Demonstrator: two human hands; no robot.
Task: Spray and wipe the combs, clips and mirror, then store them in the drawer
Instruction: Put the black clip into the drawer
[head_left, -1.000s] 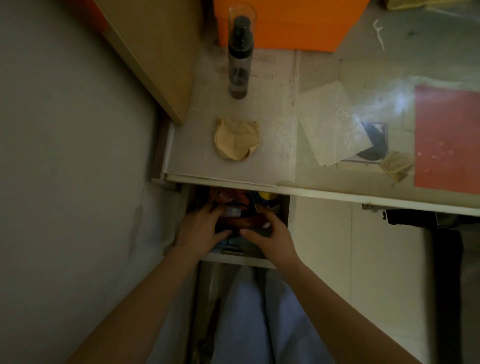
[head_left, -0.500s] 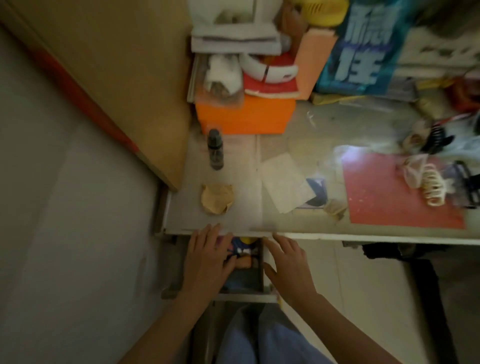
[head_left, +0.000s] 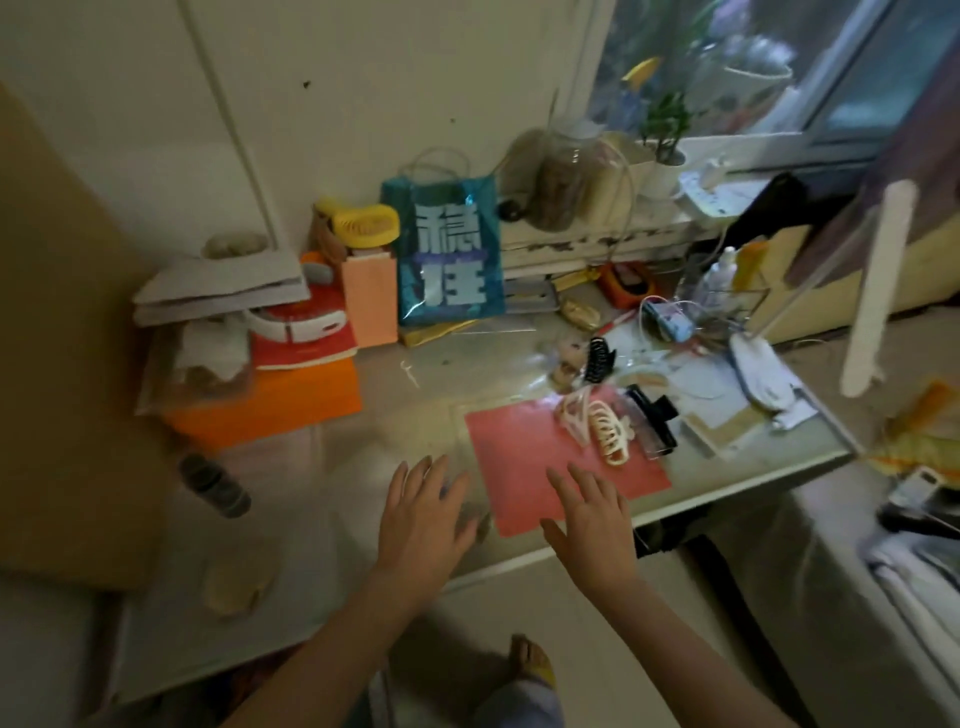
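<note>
Both my hands hover over the desk with fingers spread and hold nothing. My left hand is above the desk's middle. My right hand is over the near edge of a red mat. On the mat's far right lie a cream claw clip and a pale pink clip. Black clips sit just beyond them, and another black claw clip lies farther back. The dark spray bottle stands at the left. A crumpled tan cloth lies near the desk's front left. The drawer is hidden below the desk edge.
An orange box with stacked papers and a red book stands at the back left. A blue bag, a yellow fan, jars and cables crowd the back. A brown board leans at the left. A white lamp arm rises at the right.
Both hands have come out of the drawer and risen over the desk top. The view has swung up from the drawer to the cluttered desk and window.
</note>
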